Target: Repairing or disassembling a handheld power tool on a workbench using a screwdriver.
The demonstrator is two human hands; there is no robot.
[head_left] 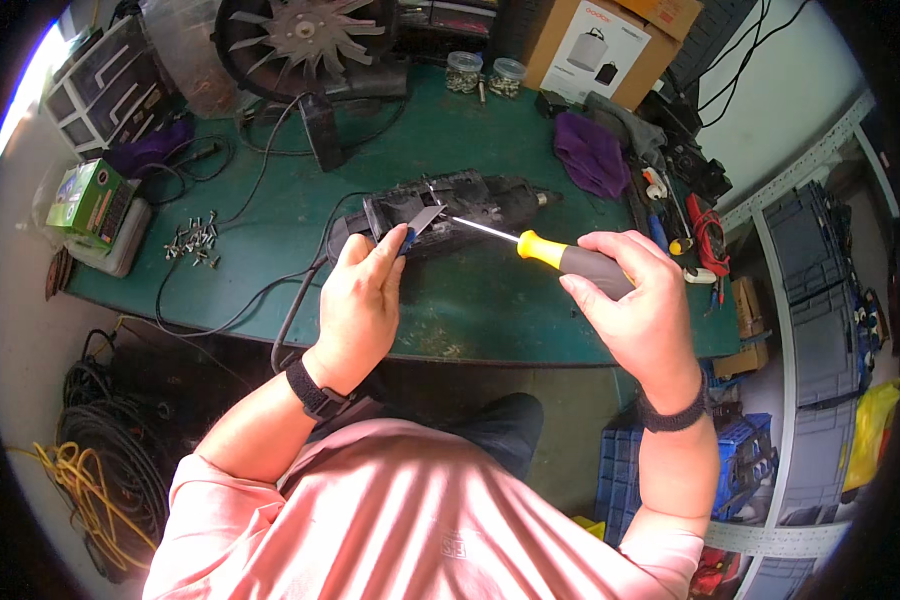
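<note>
While L hand (365, 295) pinches flat blade (427, 219) & R hand (645, 290) grips screwdriver (582, 264), grn bench (460, 330) stands nr rack (785, 540).

The power tool (485, 210) lay across the middle of the worktop (490, 310), its cable (300, 300) leaving from the left end. The left hand (362, 295) was at the tool's near side; the screwdriver (592, 268), in the right hand (645, 290), pointed to the tool from the right. Screws (195, 238) lay toward the left edge, and farther left a small carton (90, 198) sat on a plastic case (130, 243). Along the far edge stood, from left to right, a fan (305, 30), two jars (463, 72) and a cardboard box (595, 55). A cloth (590, 155) lay before the box, with hand tools (658, 232) along the right edge.
</note>
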